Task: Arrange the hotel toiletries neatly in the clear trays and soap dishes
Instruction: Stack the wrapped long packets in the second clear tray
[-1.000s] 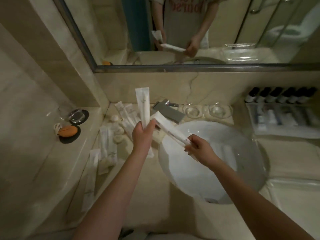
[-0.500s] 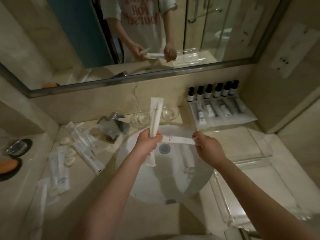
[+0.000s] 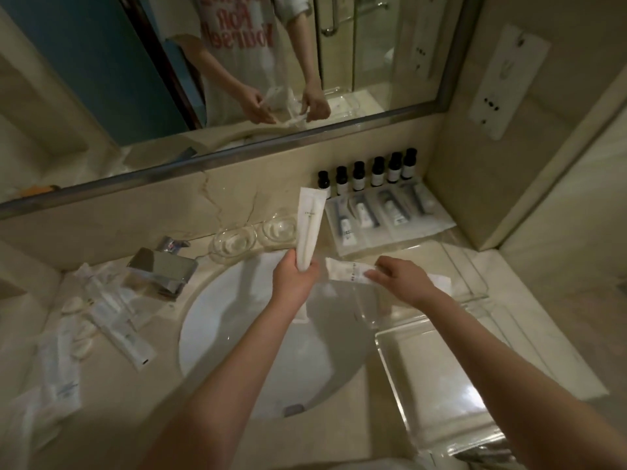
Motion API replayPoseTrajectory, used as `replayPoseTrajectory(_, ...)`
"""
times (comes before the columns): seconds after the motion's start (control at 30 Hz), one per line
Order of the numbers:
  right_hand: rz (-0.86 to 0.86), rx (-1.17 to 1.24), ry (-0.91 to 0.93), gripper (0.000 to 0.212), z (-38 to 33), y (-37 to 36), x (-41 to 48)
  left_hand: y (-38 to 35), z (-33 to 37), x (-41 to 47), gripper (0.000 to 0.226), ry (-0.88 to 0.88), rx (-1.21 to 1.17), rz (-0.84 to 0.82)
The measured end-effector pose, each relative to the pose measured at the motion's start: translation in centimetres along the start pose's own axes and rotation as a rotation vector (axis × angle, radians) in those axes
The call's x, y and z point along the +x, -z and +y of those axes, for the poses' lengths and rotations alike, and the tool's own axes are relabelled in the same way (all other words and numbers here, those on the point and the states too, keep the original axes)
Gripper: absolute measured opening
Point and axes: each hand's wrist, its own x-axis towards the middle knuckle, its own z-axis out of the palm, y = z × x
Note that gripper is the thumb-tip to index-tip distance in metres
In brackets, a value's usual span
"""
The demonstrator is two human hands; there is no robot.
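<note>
My left hand (image 3: 294, 280) grips a long white sachet (image 3: 309, 221) upright above the basin's far rim. My right hand (image 3: 399, 280) holds a second white sachet (image 3: 343, 269) flat over the left end of a clear tray (image 3: 475, 266) right of the basin. Another clear tray (image 3: 437, 385) lies nearer me on the right. Two glass soap dishes (image 3: 234, 244) sit behind the basin. A far tray (image 3: 437, 228) holds small tubes, with a row of dark-capped bottles (image 3: 369, 173) behind it. Loose sachets and round soaps (image 3: 108, 317) lie scattered on the left counter.
The white basin (image 3: 258, 334) fills the middle of the marble counter, with a chrome tap (image 3: 163, 266) at its left rear. A mirror (image 3: 237, 62) runs along the back wall. A side wall closes the counter on the right.
The view has swung right. My right hand has carried its sachet rightward from over the basin to the clear tray's left end. My left hand still holds its sachet upright.
</note>
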Motion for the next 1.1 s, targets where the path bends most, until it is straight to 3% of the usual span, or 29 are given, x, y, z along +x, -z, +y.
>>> replayPoseTrajectory(0.1,-0.007,-0.206,0.007,0.019,3.1,0.9,1.7,-0.1,-0.2,0.8,0.012,0.014,-0.015,0.004)
replayPoseTrajectory(0.3,-0.102,-0.457,0.035,0.034,6.3,1.6,4.5,-0.2,-1.0,1.7,0.010,0.030,-0.046,-0.022)
replayPoseTrajectory(0.4,-0.041,-0.535,0.098,0.034,7.2,0.6,4.8,-0.5,-1.3,2.1,0.010,0.042,-0.035,-0.025)
replayPoseTrajectory(0.6,0.264,-0.384,0.131,0.036,7.4,-1.7,3.5,-0.8,-1.5,2.6,0.010,0.073,-0.034,-0.042)
replayPoseTrajectory(0.77,0.267,-0.064,-0.054,0.023,7.6,-2.8,3.3,-0.9,-1.6,2.8,0.009,0.083,-0.038,-0.045)
replayPoseTrajectory(1.1,0.281,-0.068,0.006,0.023,6.6,-2.8,5.2,-1.0,-2.0,2.9,0.010,0.115,0.084,-0.129)
